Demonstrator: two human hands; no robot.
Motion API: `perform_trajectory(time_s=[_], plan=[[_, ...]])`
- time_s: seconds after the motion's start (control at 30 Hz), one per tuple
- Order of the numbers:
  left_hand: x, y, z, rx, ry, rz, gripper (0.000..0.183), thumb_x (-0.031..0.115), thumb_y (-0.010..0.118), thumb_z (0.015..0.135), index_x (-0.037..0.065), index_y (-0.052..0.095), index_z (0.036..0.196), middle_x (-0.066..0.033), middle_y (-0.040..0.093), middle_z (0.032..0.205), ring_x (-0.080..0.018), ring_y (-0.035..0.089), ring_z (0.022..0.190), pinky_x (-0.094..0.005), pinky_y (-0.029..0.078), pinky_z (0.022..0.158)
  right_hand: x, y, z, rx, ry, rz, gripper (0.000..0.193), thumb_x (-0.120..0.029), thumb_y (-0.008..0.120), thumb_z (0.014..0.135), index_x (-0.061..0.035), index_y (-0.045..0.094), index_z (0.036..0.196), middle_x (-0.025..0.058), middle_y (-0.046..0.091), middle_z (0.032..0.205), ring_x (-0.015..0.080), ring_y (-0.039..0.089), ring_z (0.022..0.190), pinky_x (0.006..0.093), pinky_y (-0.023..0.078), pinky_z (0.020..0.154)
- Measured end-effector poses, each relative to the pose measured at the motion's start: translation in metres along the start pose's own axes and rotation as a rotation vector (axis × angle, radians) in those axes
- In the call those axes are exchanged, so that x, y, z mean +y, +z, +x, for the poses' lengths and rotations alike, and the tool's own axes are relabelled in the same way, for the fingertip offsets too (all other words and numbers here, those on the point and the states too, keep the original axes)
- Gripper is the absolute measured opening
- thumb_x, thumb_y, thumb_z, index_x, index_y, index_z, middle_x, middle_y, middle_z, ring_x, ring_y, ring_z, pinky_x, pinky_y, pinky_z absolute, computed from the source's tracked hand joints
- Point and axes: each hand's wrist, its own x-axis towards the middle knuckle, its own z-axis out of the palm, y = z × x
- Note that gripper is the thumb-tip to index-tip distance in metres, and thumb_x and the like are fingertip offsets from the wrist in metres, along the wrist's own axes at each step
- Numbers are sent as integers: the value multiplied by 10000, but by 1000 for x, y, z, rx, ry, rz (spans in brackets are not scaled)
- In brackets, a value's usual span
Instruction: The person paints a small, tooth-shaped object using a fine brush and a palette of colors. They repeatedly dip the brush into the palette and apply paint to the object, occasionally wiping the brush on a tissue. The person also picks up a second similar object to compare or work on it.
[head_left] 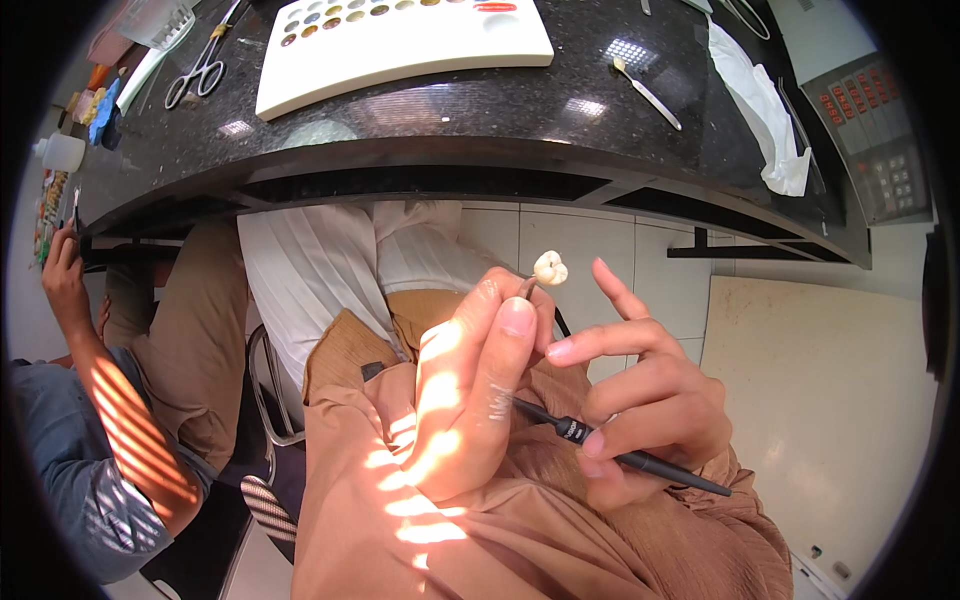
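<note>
My left hand (475,385) is raised over my lap, thumb and forefinger pinched on a thin brownish stem (527,288). At the top of that stem sits a cream-white tooth crown (550,267) with a grooved, lobed surface. To the right, my right hand (655,400) grips a slim black-handled tool (655,465) in its lower fingers, while its forefinger and middle finger stretch toward the crown without touching it. The tool slants down to the right. Its thin left end reaches my left hand, where the tip is hidden, so its kind cannot be told.
On the dark speckled bench (400,110) lie a white palette (410,60) of coloured wells, scissors-like forceps (200,78), a small spatula-like tool (648,93) and a white tissue (765,120). A control unit (870,140) stands at right. Another person's arm (120,390) is at left.
</note>
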Motion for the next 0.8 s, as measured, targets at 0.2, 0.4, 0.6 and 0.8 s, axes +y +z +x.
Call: perform_trajectory(time_s=[0.2, 0.4, 0.6, 0.8], plan=[[1, -3, 0, -29, -30, 0, 295, 245, 377, 942, 20, 472, 776, -12, 446, 680, -68, 333, 601, -225, 282, 544, 0, 1, -1, 16, 0, 11, 160, -74, 639, 694, -124, 498, 750, -3, 518, 670, 298, 607, 893, 671, 203, 977], [2, -6, 0, -7, -52, 19, 299, 252, 388, 935, 12, 467, 775, -25, 453, 697, -73, 340, 616, -220, 284, 557, -1, -7, 0, 6, -8, 68, 143, -115, 614, 753, -102, 481, 801, 11, 520, 669, 295, 606, 874, 670, 184, 983], [-25, -11, 5, -87, 274, 96, 307, 330, 393, 922, 43, 438, 822, -19, 403, 676, -89, 362, 585, -227, 279, 529, 0, -3, -3, 312, 98, 125, 226, -242, 571, 856, -78, 439, 938, 18, 522, 698, 274, 617, 867, 665, 199, 980], [-42, -22, 14, -286, 574, 81, 217, 156, 367, 943, -28, 482, 958, -106, 500, 724, -178, 427, 617, -292, 361, 599, -9, 0, 0, 389, 138, 236, 206, -212, 556, 868, -77, 415, 932, 13, 500, 726, 262, 649, 803, 659, 206, 981]])
